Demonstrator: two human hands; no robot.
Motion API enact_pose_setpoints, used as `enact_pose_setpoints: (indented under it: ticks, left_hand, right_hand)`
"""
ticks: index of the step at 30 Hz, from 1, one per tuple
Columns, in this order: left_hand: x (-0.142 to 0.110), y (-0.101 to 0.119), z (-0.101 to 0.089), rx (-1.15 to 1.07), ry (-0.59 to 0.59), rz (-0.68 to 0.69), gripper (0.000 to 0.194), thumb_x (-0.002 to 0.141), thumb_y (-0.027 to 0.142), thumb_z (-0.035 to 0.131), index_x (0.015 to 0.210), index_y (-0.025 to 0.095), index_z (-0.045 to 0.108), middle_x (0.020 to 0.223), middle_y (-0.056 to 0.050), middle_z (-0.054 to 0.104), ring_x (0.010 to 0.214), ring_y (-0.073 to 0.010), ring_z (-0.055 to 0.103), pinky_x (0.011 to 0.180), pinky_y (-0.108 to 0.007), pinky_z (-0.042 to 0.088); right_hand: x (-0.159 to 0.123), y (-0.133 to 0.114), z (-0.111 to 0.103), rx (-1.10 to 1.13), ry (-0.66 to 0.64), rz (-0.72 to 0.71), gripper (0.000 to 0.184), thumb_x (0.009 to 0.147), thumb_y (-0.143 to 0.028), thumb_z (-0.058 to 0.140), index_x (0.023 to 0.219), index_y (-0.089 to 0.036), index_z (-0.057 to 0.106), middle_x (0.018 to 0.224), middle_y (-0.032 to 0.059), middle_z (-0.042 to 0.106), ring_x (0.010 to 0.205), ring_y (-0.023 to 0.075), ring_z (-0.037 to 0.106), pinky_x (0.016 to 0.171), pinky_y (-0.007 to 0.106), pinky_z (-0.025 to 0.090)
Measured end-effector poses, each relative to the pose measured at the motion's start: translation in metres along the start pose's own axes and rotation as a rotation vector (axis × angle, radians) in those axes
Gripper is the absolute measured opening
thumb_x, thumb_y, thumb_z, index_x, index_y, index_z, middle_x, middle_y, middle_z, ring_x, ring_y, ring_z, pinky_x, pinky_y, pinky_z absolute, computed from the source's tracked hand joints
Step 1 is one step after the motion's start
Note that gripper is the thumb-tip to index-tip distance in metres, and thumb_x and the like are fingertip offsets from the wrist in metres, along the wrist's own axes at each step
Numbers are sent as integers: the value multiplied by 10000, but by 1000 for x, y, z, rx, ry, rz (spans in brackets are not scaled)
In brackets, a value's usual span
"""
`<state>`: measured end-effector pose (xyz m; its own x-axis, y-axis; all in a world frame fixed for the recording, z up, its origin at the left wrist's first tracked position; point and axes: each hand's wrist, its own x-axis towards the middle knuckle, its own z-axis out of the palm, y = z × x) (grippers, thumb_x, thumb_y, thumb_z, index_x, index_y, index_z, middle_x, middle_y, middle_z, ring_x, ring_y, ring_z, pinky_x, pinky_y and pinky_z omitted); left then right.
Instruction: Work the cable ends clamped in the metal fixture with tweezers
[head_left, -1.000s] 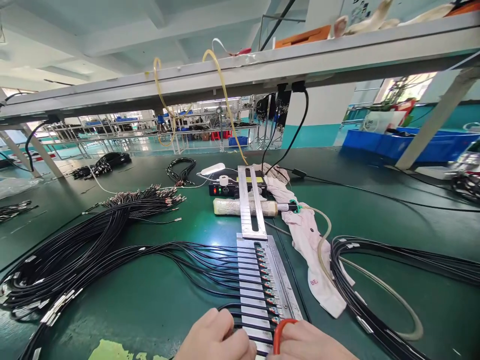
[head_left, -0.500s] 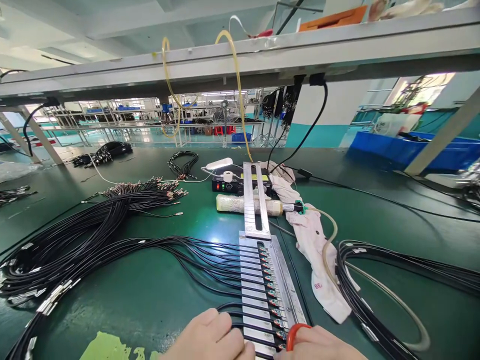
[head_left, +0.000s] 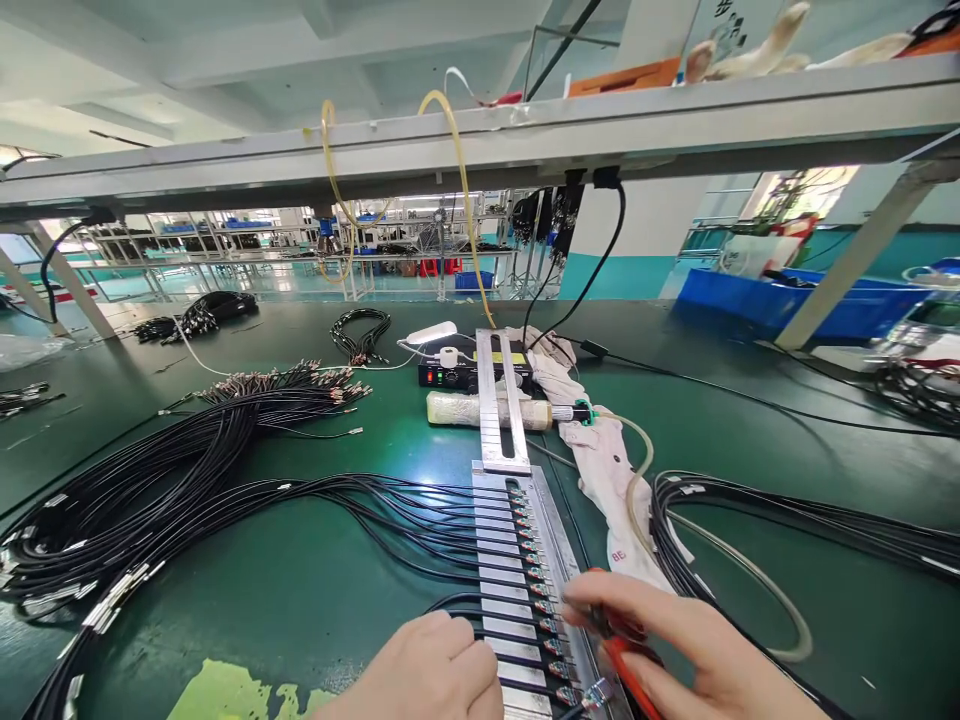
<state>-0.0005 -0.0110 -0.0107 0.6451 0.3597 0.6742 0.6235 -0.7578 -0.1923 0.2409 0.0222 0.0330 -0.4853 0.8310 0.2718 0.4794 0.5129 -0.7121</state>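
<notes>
A slotted metal fixture (head_left: 501, 590) lies at the front middle of the bench. Black cables (head_left: 420, 510) run onto it from the left, their stripped, small-tipped ends (head_left: 536, 573) lined up along its right side. My left hand (head_left: 431, 668) is closed at the fixture's left edge, its fingers curled over the nearest black cables; the exact grip is hidden. One metal-ended cable tip (head_left: 598, 692) sits askew at the near end. To the right of the row, my right hand (head_left: 697, 650) is wrapped round red-handled pliers (head_left: 630, 668), partly blurred.
A slotted metal plate (head_left: 491, 400) extends behind the fixture, over a wrapped tool handle (head_left: 450, 409) and a black control box (head_left: 435, 375). Bundled cables (head_left: 217, 420) lie left and a cable coil (head_left: 667, 510) right, beside a white cloth (head_left: 600, 470). A shelf beam (head_left: 375, 150) crosses above.
My right hand has lifted away from the near cable ends and moved up and right with the pliers, which show more now. My left hand stays by the cables. The view has shifted slightly.
</notes>
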Motion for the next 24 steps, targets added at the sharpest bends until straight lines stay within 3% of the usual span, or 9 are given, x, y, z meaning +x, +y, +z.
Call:
enact_pose_setpoints:
  ticks: [5,11,15,19,24]
  left_hand:
    - [4,12,15,37,-91,-35,300,933,250,536,646,183,475,592,22,468,517,-114,428,428,-260,274]
    - [6,23,25,35,-295,-97,311,797,409,714,716,197,500,680,30,556,570,-115,524,405,-230,323]
    - [10,25,22,66,-414,-123,246,778,282,716,728,208,486,681,25,580,555,-133,551,363,-240,256]
    - [16,18,7,98,-485,-169,152,780,140,594,778,211,461,650,27,565,437,-143,493,350,-285,216]
    - [13,8,-10,82,-417,-67,220,794,157,617,750,221,412,666,46,552,509,-133,511,428,-266,318]
  right_hand:
    - [-7,2,-7,141,89,168,353,863,-459,612,1096,-205,688,980,89,698,897,244,673,860,311,548]
    - [-23,27,4,271,122,222,500,854,-567,609,1166,-181,667,920,102,698,855,241,675,840,305,548]
    - [-21,32,7,226,140,200,522,856,-547,552,1178,-146,640,892,107,688,823,222,671,782,258,549]
    - [-22,31,4,151,91,209,504,904,-475,462,1266,-143,577,940,99,673,857,202,652,852,271,520]
    - [-25,30,6,89,119,205,546,844,-459,457,1230,-114,629,968,142,687,839,252,675,835,355,550]
